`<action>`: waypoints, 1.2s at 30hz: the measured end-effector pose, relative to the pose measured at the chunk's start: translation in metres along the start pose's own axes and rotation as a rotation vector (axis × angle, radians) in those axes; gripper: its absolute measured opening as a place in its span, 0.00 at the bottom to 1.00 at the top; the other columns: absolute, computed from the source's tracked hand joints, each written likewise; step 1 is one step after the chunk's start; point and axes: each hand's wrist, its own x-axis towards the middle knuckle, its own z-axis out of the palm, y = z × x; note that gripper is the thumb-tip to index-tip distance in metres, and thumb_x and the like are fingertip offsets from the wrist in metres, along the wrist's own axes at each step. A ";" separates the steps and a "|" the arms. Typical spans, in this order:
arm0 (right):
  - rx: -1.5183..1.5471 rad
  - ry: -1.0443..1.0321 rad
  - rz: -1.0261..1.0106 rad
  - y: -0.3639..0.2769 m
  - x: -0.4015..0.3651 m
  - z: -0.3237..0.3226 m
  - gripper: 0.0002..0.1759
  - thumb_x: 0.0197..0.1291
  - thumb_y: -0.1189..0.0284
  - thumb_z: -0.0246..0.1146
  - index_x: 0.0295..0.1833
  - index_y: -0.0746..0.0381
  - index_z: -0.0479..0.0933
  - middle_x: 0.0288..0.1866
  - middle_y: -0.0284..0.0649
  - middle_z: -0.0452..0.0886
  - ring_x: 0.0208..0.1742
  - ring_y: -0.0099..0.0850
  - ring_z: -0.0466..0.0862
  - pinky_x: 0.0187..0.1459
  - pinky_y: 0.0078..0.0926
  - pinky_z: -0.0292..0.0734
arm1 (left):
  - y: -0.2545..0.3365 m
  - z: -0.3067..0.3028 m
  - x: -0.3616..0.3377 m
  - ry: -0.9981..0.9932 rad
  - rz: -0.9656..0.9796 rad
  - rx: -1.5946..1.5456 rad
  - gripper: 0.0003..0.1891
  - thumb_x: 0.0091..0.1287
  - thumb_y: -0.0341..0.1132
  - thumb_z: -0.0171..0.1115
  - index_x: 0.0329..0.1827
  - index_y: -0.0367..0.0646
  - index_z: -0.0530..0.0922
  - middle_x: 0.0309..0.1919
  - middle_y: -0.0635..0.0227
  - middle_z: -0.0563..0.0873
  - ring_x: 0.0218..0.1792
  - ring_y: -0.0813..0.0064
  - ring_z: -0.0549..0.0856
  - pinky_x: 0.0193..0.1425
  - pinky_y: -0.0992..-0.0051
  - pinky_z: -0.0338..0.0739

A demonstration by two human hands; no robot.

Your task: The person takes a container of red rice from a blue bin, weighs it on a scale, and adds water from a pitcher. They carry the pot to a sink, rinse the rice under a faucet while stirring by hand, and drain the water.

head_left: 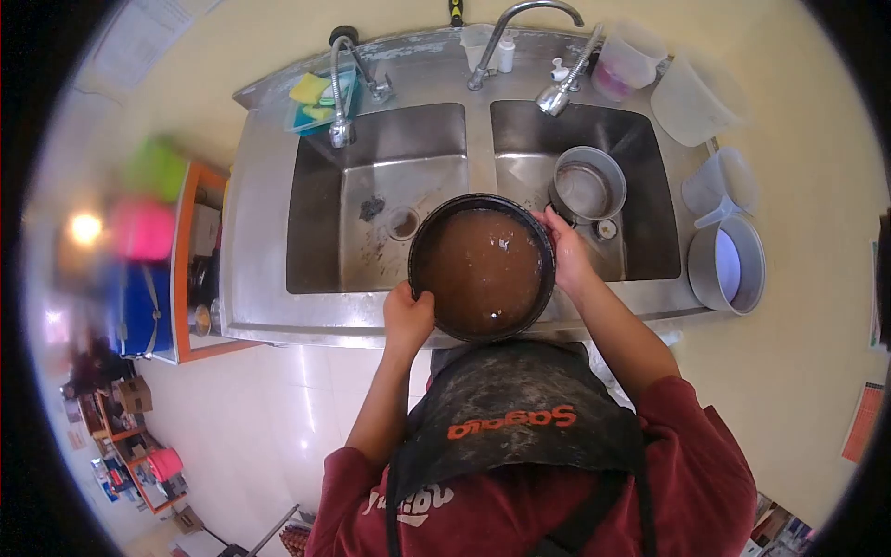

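Note:
A round black pan [418,243] is held over the front edge of the double sink, its bottom covered by brown murky liquid [483,269]. My left hand [408,320] grips its lower left rim with the thumb on top. On the upper right side, my right hand [564,243] is closed on the rim. Inside the right basin, near my right hand, sits a round grey metal pan [588,184] with a wet bottom. Dark bits of residue [372,208] lie in the left basin beside its drain [404,223].
Two curved faucets, the left one [340,93] and the middle one [492,46], and a spray head [554,97] overhang the basins. A teal tray [302,116] holds sponges. Plastic jugs [701,97] and a round metal tin [729,265] stand along the right edge.

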 end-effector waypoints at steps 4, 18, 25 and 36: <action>0.097 -0.061 0.048 0.011 0.002 -0.005 0.24 0.74 0.53 0.54 0.59 0.62 0.78 0.57 0.42 0.83 0.59 0.34 0.81 0.63 0.36 0.75 | 0.041 -0.020 -0.009 0.017 0.071 0.085 0.08 0.61 0.28 0.55 0.32 0.31 0.80 0.19 0.54 0.83 0.21 0.62 0.86 0.30 0.63 0.78; 0.312 -0.102 0.078 0.038 0.012 -0.002 0.24 0.76 0.56 0.49 0.64 0.61 0.75 0.64 0.42 0.80 0.64 0.39 0.78 0.68 0.43 0.70 | 0.086 -0.036 0.003 -0.003 0.104 0.170 0.08 0.61 0.27 0.55 0.31 0.28 0.79 0.17 0.54 0.82 0.18 0.64 0.85 0.25 0.65 0.78; 0.291 -0.068 0.058 0.032 0.011 0.003 0.23 0.76 0.56 0.50 0.61 0.61 0.76 0.61 0.40 0.82 0.63 0.37 0.78 0.68 0.38 0.69 | 0.084 -0.033 0.006 -0.032 -0.008 0.026 0.08 0.61 0.27 0.55 0.32 0.29 0.79 0.19 0.54 0.82 0.19 0.65 0.85 0.25 0.66 0.78; 0.206 0.041 0.018 0.042 0.024 -0.005 0.24 0.75 0.56 0.50 0.62 0.63 0.76 0.61 0.42 0.82 0.63 0.36 0.78 0.69 0.37 0.68 | 0.091 -0.030 0.004 -0.005 0.059 0.060 0.08 0.62 0.27 0.55 0.30 0.29 0.77 0.18 0.57 0.82 0.18 0.67 0.84 0.24 0.67 0.77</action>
